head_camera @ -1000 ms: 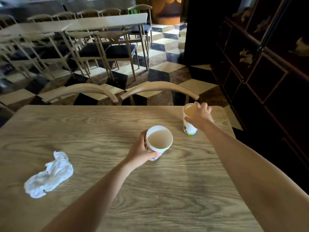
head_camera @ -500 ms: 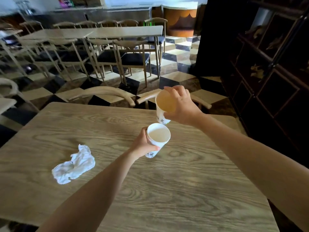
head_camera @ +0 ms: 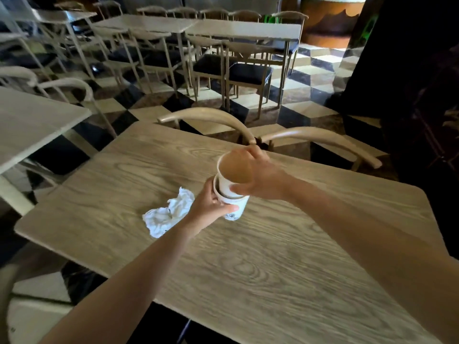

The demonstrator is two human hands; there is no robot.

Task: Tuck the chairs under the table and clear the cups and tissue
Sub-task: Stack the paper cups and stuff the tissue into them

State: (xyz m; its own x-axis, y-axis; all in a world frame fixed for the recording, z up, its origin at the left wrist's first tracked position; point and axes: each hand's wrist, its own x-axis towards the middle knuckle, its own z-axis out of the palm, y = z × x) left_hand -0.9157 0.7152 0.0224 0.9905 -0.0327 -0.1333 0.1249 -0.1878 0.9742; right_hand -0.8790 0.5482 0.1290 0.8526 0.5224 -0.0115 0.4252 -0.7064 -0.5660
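Note:
Two white paper cups meet above the wooden table (head_camera: 260,264). My left hand (head_camera: 211,207) grips the lower cup (head_camera: 234,211) by its side. My right hand (head_camera: 260,180) holds the upper cup (head_camera: 232,173) by its rim and wall, and its base sits partly inside the lower cup. A crumpled white tissue (head_camera: 169,213) lies on the table just left of my left hand. Two curved wooden chair backs, the left chair (head_camera: 208,117) and the right chair (head_camera: 323,141), stand close against the table's far edge.
Another table (head_camera: 32,122) stands to the left with chairs behind it. More tables and dark-seated chairs (head_camera: 248,73) fill the back of the room on a checkered floor. A dark cabinet (head_camera: 422,95) lines the right side.
My right hand lifted its cup from the table's far right and brought it down into the cup in my left hand. The view shifted, so the tissue now appears close to my left hand.

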